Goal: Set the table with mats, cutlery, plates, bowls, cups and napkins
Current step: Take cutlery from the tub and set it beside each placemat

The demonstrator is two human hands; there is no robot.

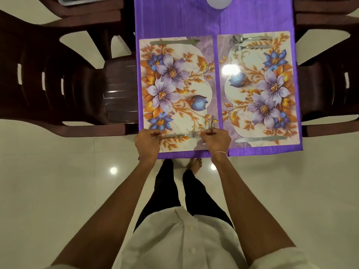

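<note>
Two floral mats lie side by side on the purple tablecloth (194,18): the left mat (174,90) and the right mat (258,88). A fork (180,135) lies along the near edge of the left mat. My left hand (148,142) pinches its handle end. My right hand (214,141) touches the fork's tines and grips a spoon (211,122) that points away from me. A knife (174,42) lies at the left mat's far edge. The right mat carries a spoon (250,38) and fork (248,47) at its far edge and a knife (260,139) at its near edge.
Dark brown plastic chairs stand at the left (68,84) and right (330,84) of the narrow table. A pale round object (219,1) sits at the table's far end. A grey tray edge (68,1) shows at top left. My feet stand on glossy white floor tiles.
</note>
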